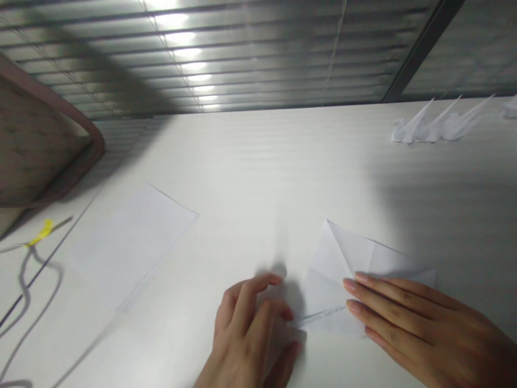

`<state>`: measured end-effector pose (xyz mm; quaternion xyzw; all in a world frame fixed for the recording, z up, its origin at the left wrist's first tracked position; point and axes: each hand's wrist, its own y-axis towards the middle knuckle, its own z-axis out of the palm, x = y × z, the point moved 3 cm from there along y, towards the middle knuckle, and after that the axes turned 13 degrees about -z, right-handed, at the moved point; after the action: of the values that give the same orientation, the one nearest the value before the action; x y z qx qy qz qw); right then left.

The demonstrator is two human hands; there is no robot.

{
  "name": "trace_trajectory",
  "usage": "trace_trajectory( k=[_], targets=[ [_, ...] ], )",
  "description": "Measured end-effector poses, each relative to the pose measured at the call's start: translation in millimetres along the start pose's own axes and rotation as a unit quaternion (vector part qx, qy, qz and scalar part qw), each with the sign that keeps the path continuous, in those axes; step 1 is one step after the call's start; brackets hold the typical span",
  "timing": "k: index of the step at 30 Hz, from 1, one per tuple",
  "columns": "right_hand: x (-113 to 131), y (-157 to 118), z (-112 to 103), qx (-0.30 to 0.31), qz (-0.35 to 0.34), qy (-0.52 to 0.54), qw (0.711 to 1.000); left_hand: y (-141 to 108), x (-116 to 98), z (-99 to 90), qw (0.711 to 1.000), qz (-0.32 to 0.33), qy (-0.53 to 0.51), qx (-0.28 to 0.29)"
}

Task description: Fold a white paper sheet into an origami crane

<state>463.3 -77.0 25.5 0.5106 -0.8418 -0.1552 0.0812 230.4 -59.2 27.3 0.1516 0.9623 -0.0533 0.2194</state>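
A creased, partly folded sheet of white paper (323, 275) lies on the white table at the lower right. A line of small print runs along a strip near its lower edge. My right hand (420, 318) rests flat on the sheet, fingers stretched out, covering its right part. Just left of the sheet is my left hand (254, 323), its fingers curled but apart, the thumb near the paper's lower left corner. Nothing shows between the left fingers. Whether a left fingertip touches the paper, I cannot tell.
A flat white sheet (137, 248) lies to the left. Several folded paper figures with pointed tips (436, 126) stand at the back right. Grey cord (60, 275) with a yellow tie (40, 233) runs at the left, below a pinkish-edged object (44, 140). Blinds (262, 59) line the back.
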Motion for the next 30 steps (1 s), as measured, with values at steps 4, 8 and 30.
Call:
trace_trajectory(
  k=[4,8,30],
  targets=[
    [-0.2,-0.4,-0.9,0.001,-0.008,-0.007,1.000,-1.0,-3.6,5.3,1.000,-0.008,-0.026,0.010],
    [-0.5,0.0,-1.3,-0.005,-0.006,0.000,1.000,-1.6,-3.5,5.9,0.998,0.004,0.033,0.046],
    [0.0,-0.4,0.1,0.004,-0.001,-0.008,1.000,1.8,-5.9,0.2,0.985,0.081,0.151,0.006]
  ],
)
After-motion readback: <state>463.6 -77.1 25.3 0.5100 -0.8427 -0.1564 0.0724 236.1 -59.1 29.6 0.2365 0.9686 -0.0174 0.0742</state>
